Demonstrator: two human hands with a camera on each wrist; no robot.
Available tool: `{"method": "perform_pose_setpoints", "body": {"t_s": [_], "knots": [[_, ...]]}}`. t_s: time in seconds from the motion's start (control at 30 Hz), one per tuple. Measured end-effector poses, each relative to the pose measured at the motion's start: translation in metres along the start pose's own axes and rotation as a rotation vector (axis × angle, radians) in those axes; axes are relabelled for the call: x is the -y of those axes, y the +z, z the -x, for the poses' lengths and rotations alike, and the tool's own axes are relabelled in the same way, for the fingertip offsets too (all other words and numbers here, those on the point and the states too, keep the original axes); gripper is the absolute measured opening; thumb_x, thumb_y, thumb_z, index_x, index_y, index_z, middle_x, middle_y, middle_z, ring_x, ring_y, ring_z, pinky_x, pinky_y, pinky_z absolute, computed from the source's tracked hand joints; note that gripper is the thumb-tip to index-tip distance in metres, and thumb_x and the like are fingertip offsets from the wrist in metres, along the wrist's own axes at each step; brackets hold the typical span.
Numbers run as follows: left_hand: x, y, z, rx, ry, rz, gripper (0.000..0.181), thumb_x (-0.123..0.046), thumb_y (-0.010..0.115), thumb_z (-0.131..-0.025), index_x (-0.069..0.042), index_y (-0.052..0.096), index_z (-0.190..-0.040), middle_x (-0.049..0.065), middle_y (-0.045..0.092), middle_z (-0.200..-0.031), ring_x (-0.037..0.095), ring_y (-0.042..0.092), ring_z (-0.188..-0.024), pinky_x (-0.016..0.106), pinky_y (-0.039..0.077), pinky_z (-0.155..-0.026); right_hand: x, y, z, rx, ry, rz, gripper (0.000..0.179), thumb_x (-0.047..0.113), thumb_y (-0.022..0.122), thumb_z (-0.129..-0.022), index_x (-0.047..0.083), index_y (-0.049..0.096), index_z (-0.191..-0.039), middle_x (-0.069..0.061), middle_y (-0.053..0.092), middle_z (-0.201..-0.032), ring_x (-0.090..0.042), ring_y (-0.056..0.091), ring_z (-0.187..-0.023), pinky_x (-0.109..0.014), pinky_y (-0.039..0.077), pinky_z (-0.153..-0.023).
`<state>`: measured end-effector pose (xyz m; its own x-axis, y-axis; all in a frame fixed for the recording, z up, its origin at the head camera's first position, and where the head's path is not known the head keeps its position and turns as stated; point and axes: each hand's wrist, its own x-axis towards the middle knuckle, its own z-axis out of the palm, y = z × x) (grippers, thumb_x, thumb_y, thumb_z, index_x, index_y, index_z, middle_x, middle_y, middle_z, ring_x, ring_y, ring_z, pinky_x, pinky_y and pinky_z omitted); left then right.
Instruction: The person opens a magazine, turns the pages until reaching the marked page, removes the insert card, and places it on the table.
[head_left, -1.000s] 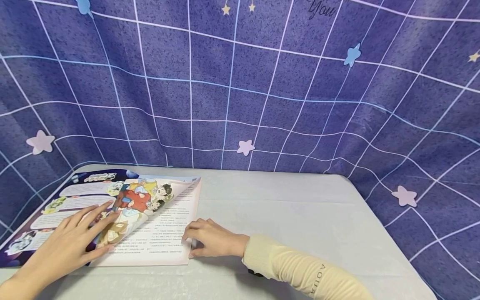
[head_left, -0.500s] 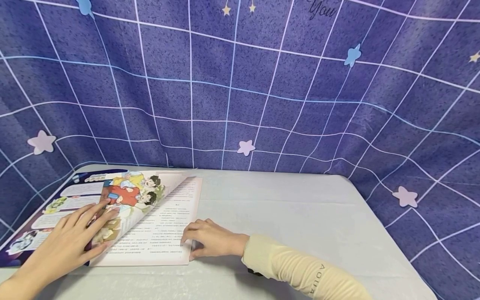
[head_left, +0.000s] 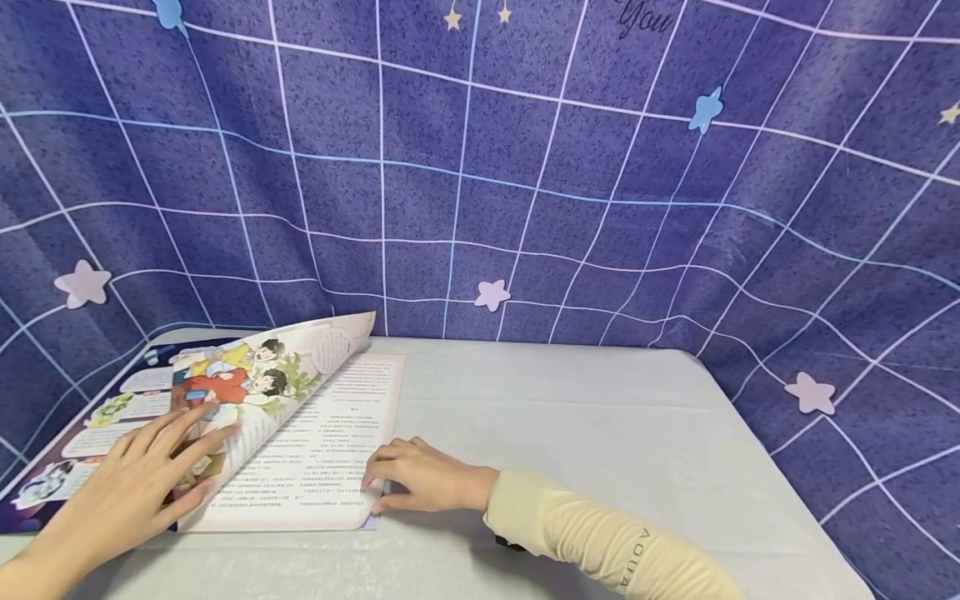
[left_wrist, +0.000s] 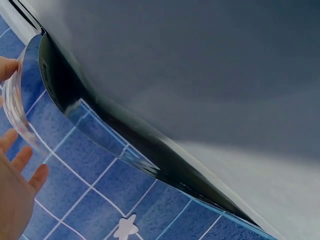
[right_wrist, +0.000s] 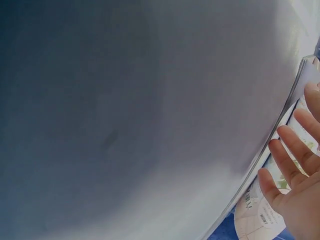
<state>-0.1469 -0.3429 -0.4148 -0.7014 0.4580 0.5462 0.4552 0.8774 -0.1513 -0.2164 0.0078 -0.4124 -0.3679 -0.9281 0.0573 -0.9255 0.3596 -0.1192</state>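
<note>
An open magazine point(head_left: 337, 433) lies at the left of the table. One illustrated page point(head_left: 247, 375) curves up off its right side and leans left, its far corner in the air. My left hand point(head_left: 138, 475) is spread over the left side and the lower part of that page, fingers fairly straight. My right hand point(head_left: 427, 477) is at the magazine's lower right edge, thumb at the corner, where a purplish page shows beneath. In the right wrist view, the right hand's fingers point(right_wrist: 285, 160) are spread beside the page edges. In the left wrist view, part of the left hand point(left_wrist: 20, 190) is near curved pages.
A pale cloth covers the table point(head_left: 570, 433), which stretches away to the right of the magazine. Behind and around it hangs a blue curtain point(head_left: 420, 208) with a grid and stars. A cream sleeve point(head_left: 600, 533) covers the right forearm.
The illustrated page has swung left, its far corner rising and showing more of the text page beneath. The right thumb has shifted slightly at the lower corner, baring a purplish page. The left hand barely moved.
</note>
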Motion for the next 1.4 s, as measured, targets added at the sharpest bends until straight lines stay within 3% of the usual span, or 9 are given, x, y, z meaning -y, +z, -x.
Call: {"method": "perform_pose_setpoints", "body": {"t_s": [0.1,0.33,0.57,0.7,0.93,1.4], "knots": [[0.0,0.001,0.001,0.002,0.001,0.002,0.058,-0.064,0.03,-0.089,-0.027,0.053,-0.127,0.013,0.041,-0.138,0.039,0.041,-0.11,0.051,0.031,-0.082,0.0,0.0,0.0,-0.003,-0.003,0.001,0.029,0.039,0.056,-0.088,0.024,0.06,-0.113,0.01,0.057,-0.117,-0.004,0.05,-0.106,-0.018,0.038,-0.088],[0.001,0.002,0.006,0.027,0.004,0.024,0.045,-0.05,0.047,-0.088,-0.028,0.053,-0.126,0.009,0.038,-0.142,0.038,0.04,-0.11,0.052,0.03,-0.082,0.001,0.0,0.0,-0.023,-0.02,-0.009,0.026,0.036,0.056,-0.089,0.023,0.061,-0.112,0.01,0.059,-0.115,-0.003,0.051,-0.104,-0.016,0.037,-0.086],[0.002,0.003,0.009,0.038,0.012,0.015,0.043,-0.05,0.035,-0.093,-0.027,0.055,-0.124,0.009,0.043,-0.136,0.037,0.042,-0.108,0.051,0.032,-0.079,0.001,0.001,0.0,-0.021,-0.017,-0.004,0.025,0.035,0.056,-0.09,0.023,0.061,-0.111,0.01,0.059,-0.114,-0.003,0.051,-0.103,-0.014,0.036,-0.084],[0.002,0.004,0.011,0.058,0.007,-0.004,0.04,-0.047,0.047,-0.09,-0.029,0.054,-0.125,0.007,0.044,-0.135,0.035,0.043,-0.107,0.052,0.034,-0.077,0.001,0.001,0.0,-0.022,-0.015,0.0,0.025,0.035,0.056,-0.09,0.024,0.061,-0.111,0.011,0.059,-0.114,-0.002,0.051,-0.103,-0.014,0.036,-0.084],[-0.002,0.001,0.011,0.119,-0.055,0.0,0.064,-0.049,0.07,-0.071,-0.03,0.05,-0.129,0.01,0.047,-0.13,0.035,0.046,-0.106,0.053,0.036,-0.075,0.001,0.002,0.0,-0.026,-0.015,-0.007,0.023,0.034,0.057,-0.089,0.024,0.062,-0.11,0.011,0.059,-0.112,-0.002,0.05,-0.101,-0.013,0.035,-0.082],[0.001,0.001,0.011,0.112,-0.041,-0.018,0.074,-0.05,0.072,-0.066,-0.028,0.048,-0.131,0.01,0.046,-0.131,0.033,0.048,-0.102,0.053,0.04,-0.07,0.0,0.001,0.0,-0.018,-0.011,-0.016,0.022,0.033,0.056,-0.09,0.024,0.062,-0.109,0.012,0.059,-0.113,-0.002,0.05,-0.102,-0.013,0.034,-0.082]]}}
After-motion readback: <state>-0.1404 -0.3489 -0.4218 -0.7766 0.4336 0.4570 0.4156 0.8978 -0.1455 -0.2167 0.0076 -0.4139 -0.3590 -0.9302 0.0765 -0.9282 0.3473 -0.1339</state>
